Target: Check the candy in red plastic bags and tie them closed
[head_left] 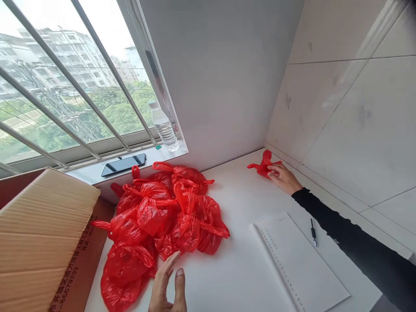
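- The small knotted red plastic bag [263, 164] sits in the far right corner of the white countertop [237, 268], right by the tiled wall.
- The right hand [284, 178], in a black sleeve, has its fingers on that bag; can't tell if it's pinching it or just resting on it.
- The left hand [169, 285] is spread flat and holding nothing, fingertips at the near edge of the big heap of loose red plastic bags [162, 216].
- My read: one bag is tied off and parked well apart from the heap.
- Grabbing another would mean pulling a single bag free, since the handles are tangled.
- Around it: a white ruled sheet [300, 264] with a black pen [313, 232], a brown cardboard box [42, 234] on the left, and a black phone [123, 164] and clear water bottle [163, 126] on the sill.
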The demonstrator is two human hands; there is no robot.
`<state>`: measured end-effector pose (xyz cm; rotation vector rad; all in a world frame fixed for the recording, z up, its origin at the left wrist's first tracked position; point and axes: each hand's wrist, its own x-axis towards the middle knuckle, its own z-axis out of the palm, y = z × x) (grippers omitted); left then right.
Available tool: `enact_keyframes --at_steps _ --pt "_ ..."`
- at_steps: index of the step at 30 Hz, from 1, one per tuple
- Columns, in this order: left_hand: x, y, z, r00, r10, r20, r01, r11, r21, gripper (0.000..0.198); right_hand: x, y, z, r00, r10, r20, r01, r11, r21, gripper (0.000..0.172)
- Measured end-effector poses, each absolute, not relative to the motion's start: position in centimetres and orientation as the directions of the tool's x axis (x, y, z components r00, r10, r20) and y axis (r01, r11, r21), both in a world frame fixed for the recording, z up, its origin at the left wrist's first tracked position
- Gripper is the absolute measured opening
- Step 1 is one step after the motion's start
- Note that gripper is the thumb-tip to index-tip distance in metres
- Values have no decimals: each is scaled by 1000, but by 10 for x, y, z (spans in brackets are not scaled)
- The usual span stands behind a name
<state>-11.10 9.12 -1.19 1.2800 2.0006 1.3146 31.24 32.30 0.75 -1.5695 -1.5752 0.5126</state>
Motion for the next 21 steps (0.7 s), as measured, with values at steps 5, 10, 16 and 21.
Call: enact_keyframes --at_steps 5,10,16,21 --pt "-73 85 16 -403 913 67 408 114 906 36 281 234 43 -72 964 257 552 253 -795 26" --pt "-30 80 38 -217 946 240 497 -105 861 31 242 149 59 -421 877 234 498 439 -748 23" --pt "-13 70 27 195 949 247 539 -314 781 36 212 105 34 -606 755 252 371 548 -750 26" --pt "-12 57 22 92 969 228 505 -243 829 18 200 99 23 -523 839 149 428 410 -805 37"
